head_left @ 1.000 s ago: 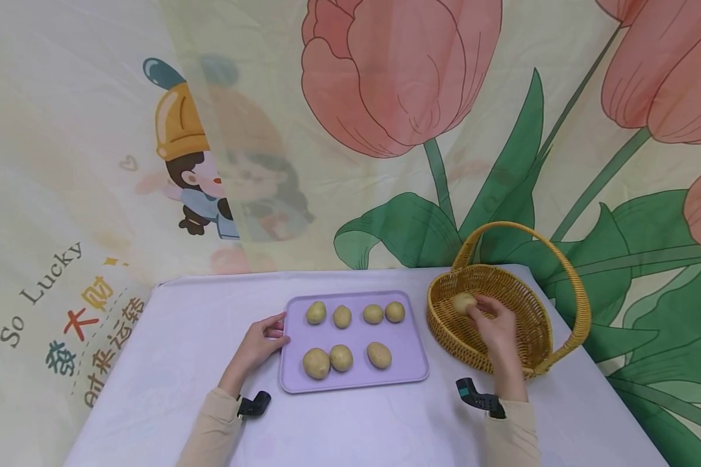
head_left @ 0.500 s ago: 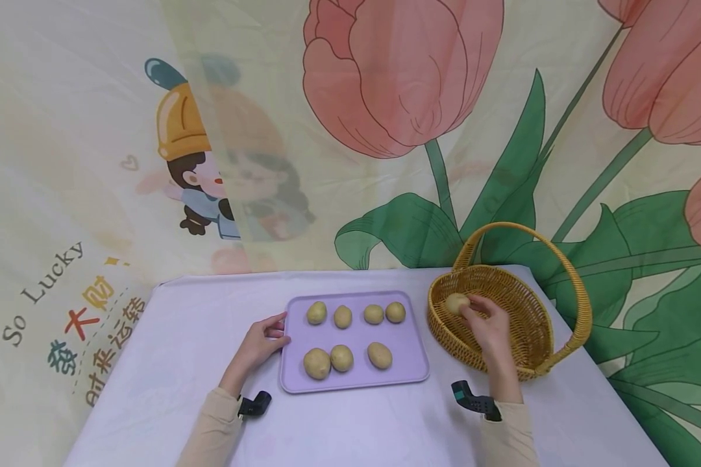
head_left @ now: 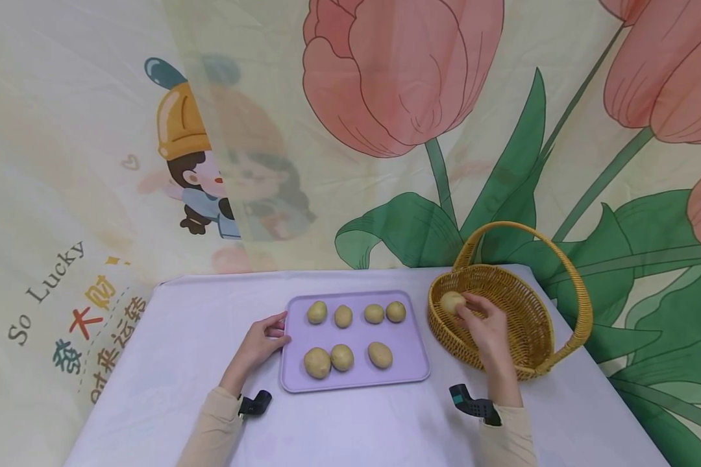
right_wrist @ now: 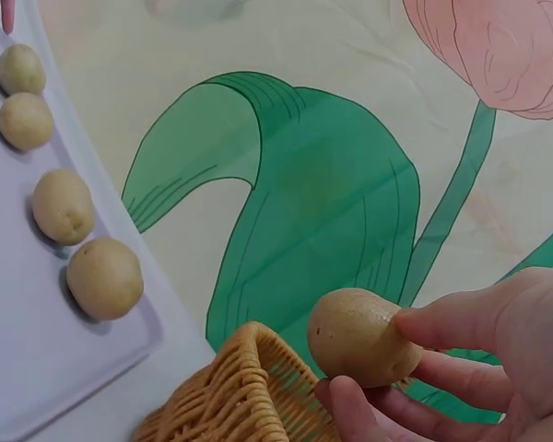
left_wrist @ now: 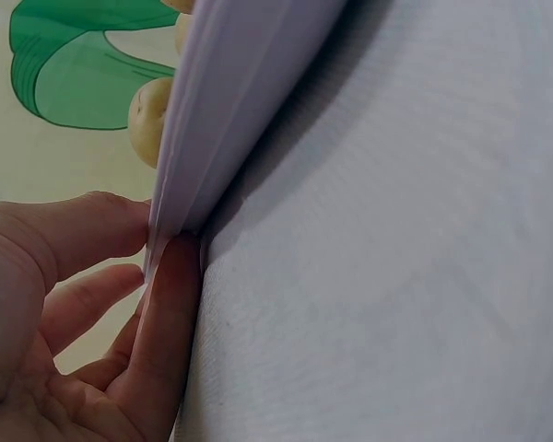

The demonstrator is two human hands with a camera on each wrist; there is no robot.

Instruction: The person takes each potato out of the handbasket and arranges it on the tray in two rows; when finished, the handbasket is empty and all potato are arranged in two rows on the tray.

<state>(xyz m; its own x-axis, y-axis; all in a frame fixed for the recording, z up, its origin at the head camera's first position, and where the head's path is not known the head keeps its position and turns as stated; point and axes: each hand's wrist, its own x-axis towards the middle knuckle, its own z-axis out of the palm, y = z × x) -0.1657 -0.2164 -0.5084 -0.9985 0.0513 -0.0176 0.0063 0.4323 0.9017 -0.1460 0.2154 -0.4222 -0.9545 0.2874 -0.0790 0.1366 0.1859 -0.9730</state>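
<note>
My right hand (head_left: 488, 324) pinches a potato (head_left: 452, 302) between thumb and fingers, over the left part of the wicker basket (head_left: 537, 331). In the right wrist view the held potato (right_wrist: 355, 337) appears just above the basket's rim (right_wrist: 251, 354). At the left edge of the lilac tray (head_left: 350, 334), my left hand (head_left: 259, 344) holds the rim. Its thumb lies against one side and a finger (left_wrist: 170, 304) against the underside in the left wrist view. Several potatoes lie on the tray in two rows, among them a large one (head_left: 317, 362) at the front left.
The basket's tall arched handle (head_left: 578, 292) rises over its right side. A white cloth (head_left: 339, 428) covers the table. Behind the table hangs a printed backdrop (head_left: 385, 214) with tulips and a cartoon figure. Both wrists wear black cameras (head_left: 473, 403).
My right hand has moved a little to the left with the potato, toward the basket's left wall. The left hand and the tray hold their place.
</note>
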